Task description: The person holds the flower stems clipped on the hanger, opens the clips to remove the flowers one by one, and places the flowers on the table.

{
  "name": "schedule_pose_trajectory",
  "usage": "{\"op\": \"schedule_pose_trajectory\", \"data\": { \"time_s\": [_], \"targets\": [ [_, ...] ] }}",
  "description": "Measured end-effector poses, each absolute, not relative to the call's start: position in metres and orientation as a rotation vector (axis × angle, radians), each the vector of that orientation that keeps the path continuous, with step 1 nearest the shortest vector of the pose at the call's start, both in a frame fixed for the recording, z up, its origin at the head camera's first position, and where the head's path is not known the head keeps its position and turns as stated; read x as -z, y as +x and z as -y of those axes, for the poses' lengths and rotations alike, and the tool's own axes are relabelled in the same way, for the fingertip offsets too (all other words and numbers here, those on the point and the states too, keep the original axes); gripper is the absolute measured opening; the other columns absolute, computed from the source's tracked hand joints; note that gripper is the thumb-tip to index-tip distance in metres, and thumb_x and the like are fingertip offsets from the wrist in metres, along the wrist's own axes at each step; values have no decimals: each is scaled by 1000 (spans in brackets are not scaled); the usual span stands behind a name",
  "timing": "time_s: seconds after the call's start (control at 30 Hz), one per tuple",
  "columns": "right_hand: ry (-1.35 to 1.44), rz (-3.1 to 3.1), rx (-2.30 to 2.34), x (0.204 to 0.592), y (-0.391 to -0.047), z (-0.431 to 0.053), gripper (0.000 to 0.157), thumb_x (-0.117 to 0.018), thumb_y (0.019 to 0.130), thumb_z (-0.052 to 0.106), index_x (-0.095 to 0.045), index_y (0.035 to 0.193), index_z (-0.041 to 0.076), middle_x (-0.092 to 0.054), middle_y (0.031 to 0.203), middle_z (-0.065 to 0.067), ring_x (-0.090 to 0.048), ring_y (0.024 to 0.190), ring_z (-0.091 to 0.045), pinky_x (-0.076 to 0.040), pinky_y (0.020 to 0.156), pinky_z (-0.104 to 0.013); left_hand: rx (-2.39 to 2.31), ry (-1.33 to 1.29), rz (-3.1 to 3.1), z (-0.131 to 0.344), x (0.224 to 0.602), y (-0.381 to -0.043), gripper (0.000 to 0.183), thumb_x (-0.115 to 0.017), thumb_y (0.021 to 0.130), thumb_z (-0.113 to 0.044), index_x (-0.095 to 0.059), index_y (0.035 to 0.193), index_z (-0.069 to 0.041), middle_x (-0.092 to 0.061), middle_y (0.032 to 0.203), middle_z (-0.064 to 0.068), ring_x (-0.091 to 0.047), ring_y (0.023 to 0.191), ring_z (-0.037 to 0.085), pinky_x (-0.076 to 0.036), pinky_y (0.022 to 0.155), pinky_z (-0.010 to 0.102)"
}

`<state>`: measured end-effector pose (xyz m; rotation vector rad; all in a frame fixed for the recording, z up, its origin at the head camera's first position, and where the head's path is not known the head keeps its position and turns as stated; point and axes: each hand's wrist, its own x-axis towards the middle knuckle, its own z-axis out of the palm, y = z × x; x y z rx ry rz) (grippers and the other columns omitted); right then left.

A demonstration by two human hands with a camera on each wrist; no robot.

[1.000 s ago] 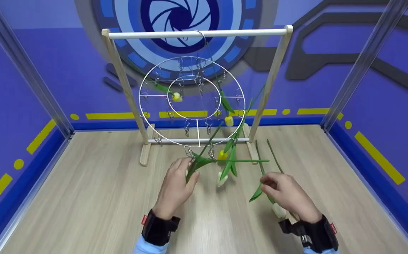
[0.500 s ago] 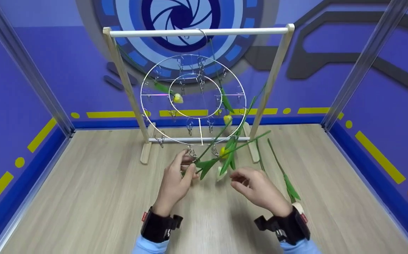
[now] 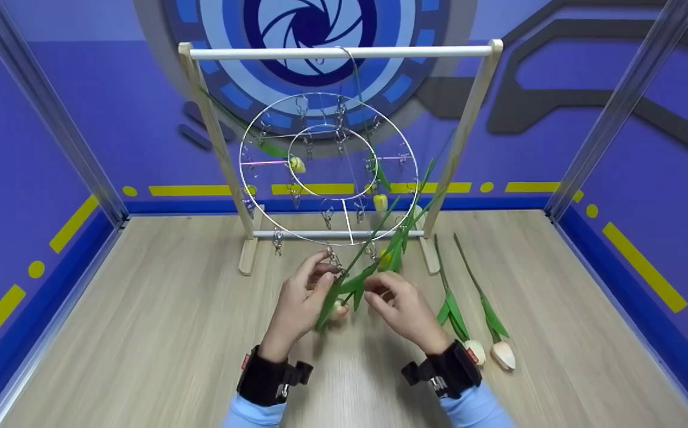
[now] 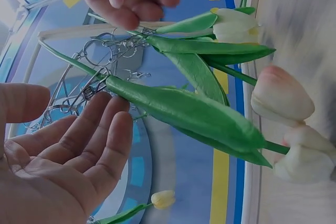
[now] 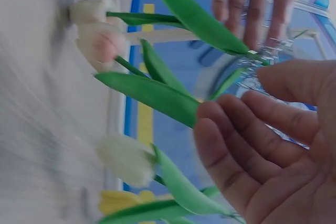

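Observation:
In the head view, my left hand (image 3: 296, 309) is at the front of a round wire clip hanger (image 3: 352, 242). Its straight fingers touch a metal clip (image 4: 94, 85) and the top of a long green tulip leaf (image 4: 184, 111), the thumb apart. My right hand (image 3: 412, 312) is just right of it, fingers loosely bent beside the clips and leaves, with no clear grip. Pale tulips hang head down between the hands, among them a pinkish tulip (image 4: 281, 95) and a white tulip (image 4: 236, 24). Leaves and fingers partly hide the clips.
A wooden stand (image 3: 468, 125) carries the hanger on its white top bar (image 3: 248, 53). A yellow tulip (image 3: 380, 203) and a pale yellow tulip (image 3: 297, 164) hang further back. On the table to the right lie a white tulip (image 3: 473, 352) and a pinkish tulip (image 3: 503, 355).
My right hand has moved left, away from the two tulips on the table, to the hanging ones. A stem that stuck out sideways now slopes upward. The hanger has shifted slightly right.

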<state>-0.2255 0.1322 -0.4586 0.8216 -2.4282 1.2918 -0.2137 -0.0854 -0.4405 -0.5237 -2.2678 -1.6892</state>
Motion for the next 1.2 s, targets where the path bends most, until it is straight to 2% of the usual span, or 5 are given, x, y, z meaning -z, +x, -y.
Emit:
{"op": "schedule_pose_trajectory", "data": {
  "time_s": [0.3, 0.57, 0.77, 1.07, 1.2],
  "targets": [
    [834, 2354, -1467, 478, -231, -116, 18, -71, 96, 6, -71, 113, 2, -73, 101, -9, -70, 84, -22, -60, 73, -31, 1845, -574, 2253, 83, 440, -212, 37, -51, 107, -6, -52, 142, 6, -69, 121, 21, -68, 110, 41, -54, 96, 34],
    [852, 2295, -1621, 483, -230, -109, 13, -71, 96, 3, -70, 108, 1, -73, 97, -10, -70, 81, -25, -61, 71, -33, 1987, -614, 2214, 80, 438, -210, 35, -50, 108, -7, -54, 140, 5, -67, 122, 25, -67, 108, 40, -54, 98, 50],
    [833, 2301, -1755, 483, -232, -109, 9, -70, 97, 4, -67, 104, -1, -73, 97, -14, -71, 82, -31, -60, 74, -28, 2001, -595, 2232, 79, 438, -209, 34, -50, 108, -8, -55, 139, 4, -67, 121, 23, -68, 107, 36, -56, 96, 40],
    [765, 2283, -1875, 480, -233, -114, 7, -66, 93, -4, -61, 97, -6, -71, 95, -18, -66, 81, -12, -58, 74, -25, 1986, -579, 2221, 78, 434, -210, 32, -54, 106, -9, -58, 135, 5, -65, 125, 23, -65, 112, 40, -56, 93, 33],
    [743, 2308, -1840, 476, -231, -118, 9, -66, 93, -5, -61, 99, -8, -70, 96, -16, -66, 85, -12, -57, 78, -24, 1981, -576, 2206, 77, 433, -210, 31, -56, 105, -9, -59, 132, 6, -63, 127, 25, -64, 115, 41, -55, 93, 29]
  ]
}}
